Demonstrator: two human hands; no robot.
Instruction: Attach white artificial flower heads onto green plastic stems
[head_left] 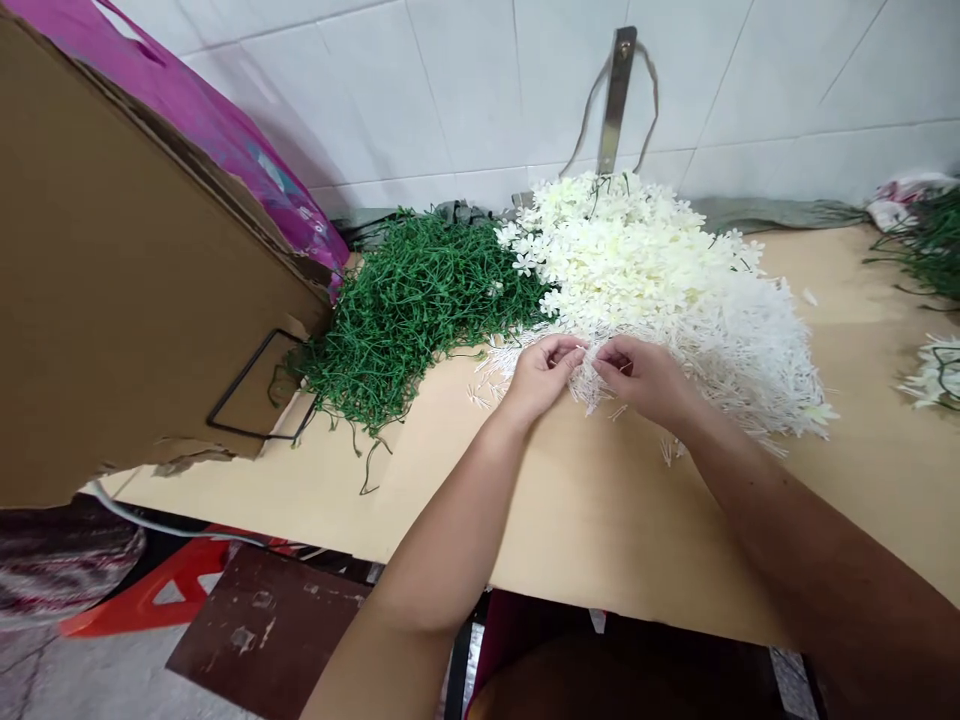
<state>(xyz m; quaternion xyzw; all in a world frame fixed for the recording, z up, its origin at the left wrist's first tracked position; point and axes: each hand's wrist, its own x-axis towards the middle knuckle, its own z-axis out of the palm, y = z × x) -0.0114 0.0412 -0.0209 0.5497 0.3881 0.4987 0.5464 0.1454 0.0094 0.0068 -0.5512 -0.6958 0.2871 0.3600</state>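
Observation:
My left hand and my right hand meet at the front edge of a heap of thin white artificial flower stamens. Thumb and fingers of each hand are closed in a pinch, with a few white stamens at the fingertips; the exact pieces are too small to make out. Right behind the hands rises a pile of white artificial blossoms with pale yellow centres. A tangled mound of green plastic stems lies to the left of my left hand.
A large cardboard box stands at the left, with a purple bag behind it and a black wire frame at its foot. A metal strip stands against the tiled wall. More white flowers lie at the right edge of the table.

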